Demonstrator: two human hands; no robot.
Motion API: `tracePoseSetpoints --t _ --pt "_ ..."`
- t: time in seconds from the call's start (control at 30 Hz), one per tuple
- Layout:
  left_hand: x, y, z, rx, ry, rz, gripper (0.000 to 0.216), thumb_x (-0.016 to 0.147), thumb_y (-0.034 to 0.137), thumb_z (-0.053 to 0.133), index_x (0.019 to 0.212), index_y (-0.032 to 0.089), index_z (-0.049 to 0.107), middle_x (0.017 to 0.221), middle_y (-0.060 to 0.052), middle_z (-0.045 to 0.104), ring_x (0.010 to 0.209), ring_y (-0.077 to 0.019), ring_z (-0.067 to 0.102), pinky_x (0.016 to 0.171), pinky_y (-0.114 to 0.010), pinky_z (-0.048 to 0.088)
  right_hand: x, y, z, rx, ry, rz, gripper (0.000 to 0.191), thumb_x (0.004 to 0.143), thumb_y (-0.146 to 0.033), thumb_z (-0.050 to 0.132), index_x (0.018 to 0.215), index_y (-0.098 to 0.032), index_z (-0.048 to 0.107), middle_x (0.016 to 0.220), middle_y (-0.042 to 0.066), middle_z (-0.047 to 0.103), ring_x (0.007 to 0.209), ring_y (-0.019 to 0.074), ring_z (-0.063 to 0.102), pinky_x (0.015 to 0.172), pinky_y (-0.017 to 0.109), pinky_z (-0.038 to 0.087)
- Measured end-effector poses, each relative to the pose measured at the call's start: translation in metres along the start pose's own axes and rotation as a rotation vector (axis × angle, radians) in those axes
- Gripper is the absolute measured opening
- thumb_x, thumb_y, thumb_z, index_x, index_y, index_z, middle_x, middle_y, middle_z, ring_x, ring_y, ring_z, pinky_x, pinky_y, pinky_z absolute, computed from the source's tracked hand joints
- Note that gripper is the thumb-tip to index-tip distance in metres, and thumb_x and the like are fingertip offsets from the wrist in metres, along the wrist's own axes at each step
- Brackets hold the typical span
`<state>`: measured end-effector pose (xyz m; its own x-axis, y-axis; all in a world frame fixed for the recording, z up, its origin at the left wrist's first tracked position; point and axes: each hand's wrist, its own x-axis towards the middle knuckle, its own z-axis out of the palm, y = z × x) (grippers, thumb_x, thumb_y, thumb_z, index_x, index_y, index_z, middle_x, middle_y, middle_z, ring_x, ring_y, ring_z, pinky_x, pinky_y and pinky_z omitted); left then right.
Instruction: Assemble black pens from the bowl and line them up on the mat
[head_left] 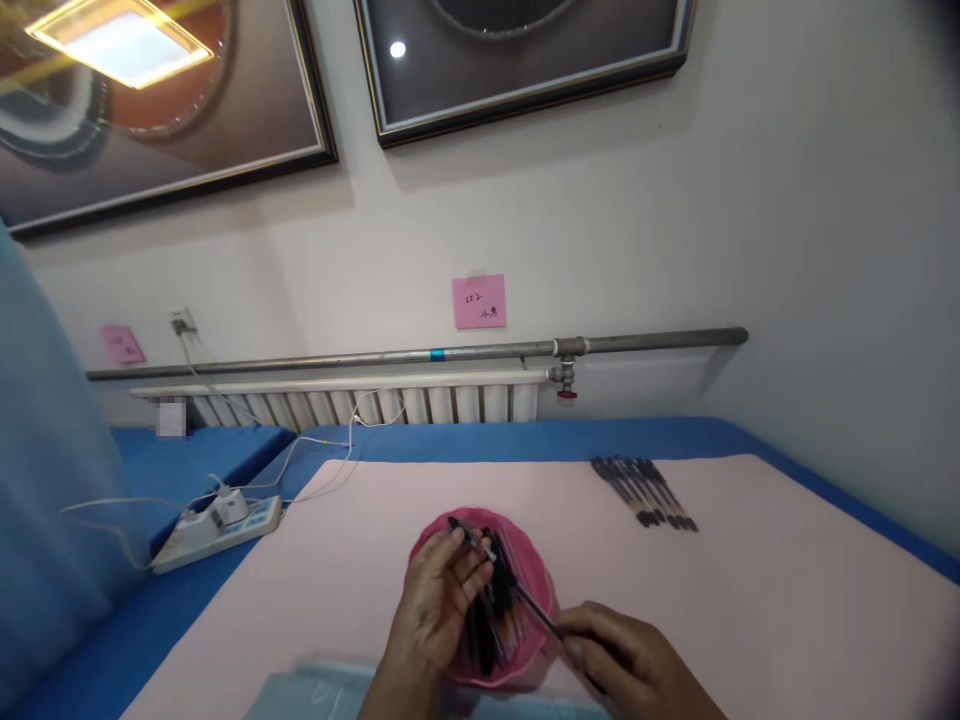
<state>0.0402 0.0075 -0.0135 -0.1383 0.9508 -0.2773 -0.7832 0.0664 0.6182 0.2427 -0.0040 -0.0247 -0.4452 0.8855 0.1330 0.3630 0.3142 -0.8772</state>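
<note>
Over a pink basket (541,560), my left hand (441,598) is palm up, with its fingers closed on a slim pen (474,538) that has a dark end. My right hand (626,655) grips another pen (534,606), a dark, thin one reaching left over the basket's right side. That pen's far end comes near the left fingertips; whether the two pens touch I cannot tell. Inside the basket lie several loose pens (491,640), black and clear, some with orange bits. My left hand covers part of the basket and its contents.
Several black-ended pens (645,492) lie side by side on the pink table sheet (750,590). At left is a white power strip (217,535) with chargers and cables. Light blue material (311,692) lies at the near edge. A radiator (450,402) and pipe run along the wall.
</note>
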Motion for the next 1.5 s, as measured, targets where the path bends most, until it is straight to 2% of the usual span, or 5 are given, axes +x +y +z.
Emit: tracePoseSetpoints --t 0.37,0.5,0.73,1.1,1.5 --pt "-0.007 0.002 0.007 0.070 -0.030 0.032 0.021 0.064 0.018 0.077 0.079 0.014 0.062 0.075 -0.006 0.072 0.073 -0.0196 0.069 0.065 -0.029 0.053 0.001 0.003 0.003 -0.009 -0.007 0.042 0.027 0.082 -0.040 0.048 0.084 -0.022 0.069 0.075 0.002 0.068 0.069 0.0180 0.060 0.063 0.024 0.045" --pt "-0.011 -0.001 0.010 0.137 -0.054 0.038 0.024 0.065 0.019 0.075 0.085 0.014 0.061 0.078 -0.007 0.072 0.074 -0.0195 0.069 0.062 -0.028 0.053 0.001 0.001 0.004 0.018 0.016 0.071 0.027 0.080 -0.040 0.049 0.081 -0.023 0.069 0.074 0.002 0.068 0.069 0.0189 0.060 0.062 0.024 0.045" --pt "-0.011 -0.005 0.012 0.200 -0.035 0.039 0.025 0.065 0.020 0.074 0.084 0.015 0.060 0.077 -0.006 0.071 0.071 -0.0183 0.068 0.060 -0.027 0.053 0.001 -0.007 0.004 0.025 0.025 0.121 0.026 0.078 -0.040 0.048 0.078 -0.023 0.068 0.073 0.002 0.068 0.069 0.0196 0.059 0.063 0.025 0.045" --pt "-0.009 -0.014 0.012 0.231 -0.044 0.028 0.028 0.064 0.020 0.075 0.086 0.015 0.058 0.079 -0.006 0.070 0.070 -0.0181 0.068 0.063 -0.029 0.053 -0.001 -0.007 0.009 0.144 0.035 0.163 0.024 0.078 -0.040 0.051 0.076 -0.021 0.066 0.062 -0.002 0.053 0.055 0.0130 0.044 0.050 0.022 0.036" --pt "-0.011 -0.019 0.014 0.226 -0.039 0.037 0.031 0.060 0.025 0.079 0.083 0.013 0.062 0.079 -0.008 0.070 0.073 -0.0197 0.068 0.063 -0.029 0.054 -0.002 -0.009 0.011 0.237 0.023 0.221 0.020 0.074 -0.038 0.052 0.072 -0.022 0.065 0.055 -0.005 0.045 0.050 0.0115 0.039 0.047 0.022 0.033"
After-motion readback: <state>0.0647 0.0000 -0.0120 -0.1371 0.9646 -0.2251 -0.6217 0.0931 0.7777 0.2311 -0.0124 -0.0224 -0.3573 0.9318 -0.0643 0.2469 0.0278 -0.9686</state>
